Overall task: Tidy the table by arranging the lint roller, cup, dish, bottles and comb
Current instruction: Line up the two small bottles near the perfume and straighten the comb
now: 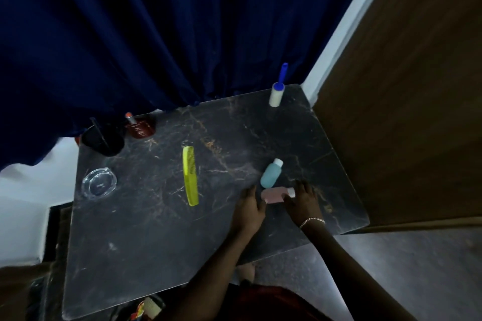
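Both hands reach over the near right part of a dark marble-patterned table. The left hand rests palm down on the tabletop, fingers loosely spread and holding nothing, its fingertips just left of a pink bottle that lies on its side. The right hand sits at the other end of that bottle, by its white cap, with fingers curled toward it; whether they actually pinch the cap I cannot tell, as the picture is blurred there. A teal bottle with a white cap lies tilted just beyond the pink one, close to touching it. A thin bracelet circles the right wrist.

A yellow-green comb lies flat near the middle of the table, running roughly front to back. A clear glass dish sits near the left edge. At the far left corner stands a black cup with a thin dark stick in it, and beside it a dark red bottle with an orange-tipped top. The lint roller stands upright at the far right corner, blue handle up. A dark blue curtain hangs behind the table, and a brown wooden panel rises on the right
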Tool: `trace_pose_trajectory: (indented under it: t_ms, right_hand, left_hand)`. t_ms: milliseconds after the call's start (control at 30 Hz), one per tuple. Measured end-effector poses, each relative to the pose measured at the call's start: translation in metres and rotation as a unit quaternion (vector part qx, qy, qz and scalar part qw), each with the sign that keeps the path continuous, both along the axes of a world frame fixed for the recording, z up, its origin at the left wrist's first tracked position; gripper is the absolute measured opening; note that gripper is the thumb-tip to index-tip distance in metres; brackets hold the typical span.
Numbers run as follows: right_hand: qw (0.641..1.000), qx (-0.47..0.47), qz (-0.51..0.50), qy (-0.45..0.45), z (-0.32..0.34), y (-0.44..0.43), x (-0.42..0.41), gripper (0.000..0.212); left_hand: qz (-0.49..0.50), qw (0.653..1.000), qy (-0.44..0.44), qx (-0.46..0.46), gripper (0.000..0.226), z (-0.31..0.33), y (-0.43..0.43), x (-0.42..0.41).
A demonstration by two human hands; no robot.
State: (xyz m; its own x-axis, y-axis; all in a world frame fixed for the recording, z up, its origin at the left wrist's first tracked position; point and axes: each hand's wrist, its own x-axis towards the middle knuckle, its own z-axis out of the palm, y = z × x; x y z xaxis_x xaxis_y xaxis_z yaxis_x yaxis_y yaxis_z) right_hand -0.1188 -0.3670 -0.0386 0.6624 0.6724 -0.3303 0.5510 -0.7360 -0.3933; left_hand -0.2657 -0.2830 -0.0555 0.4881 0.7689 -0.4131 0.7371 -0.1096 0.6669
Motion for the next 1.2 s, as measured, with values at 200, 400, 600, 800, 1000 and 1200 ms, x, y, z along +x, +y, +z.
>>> trace_pose_trajectory:
  t_ms: [200,400,600,800,1000,1200]
  right_hand:
    - [0.997,-0.019,0.007,0.074,0.004,0.003,0.021,0.052]
    - [0.993,0.012,-0.018,0.113,0.002,0.004,0.018,0.046]
    - [0.992,0.055,-0.004,0.112,0.003,-0.004,0.004,0.036]
    - [0.985,0.115,0.004,0.131,0.013,-0.009,-0.019,0.029]
    - [0.939,0.148,-0.071,0.303,0.028,0.003,-0.046,0.024]
    - [0.899,0.163,-0.060,0.401,0.032,0.017,-0.073,0.025]
  left_hand:
    - [0.113,0.989,-0.025,-0.097,0.031,0.002,-0.008,0.032]
    - [0.175,0.972,-0.062,-0.144,0.023,0.001,-0.012,0.040]
    - [0.216,0.960,-0.076,-0.162,0.032,0.000,-0.011,0.017]
    - [0.275,0.932,-0.162,-0.172,0.029,0.006,-0.001,-0.023]
    - [0.351,0.881,-0.252,-0.192,0.022,0.020,0.005,-0.059]
    - [0.389,0.848,-0.292,-0.211,0.017,0.028,0.009,-0.092]
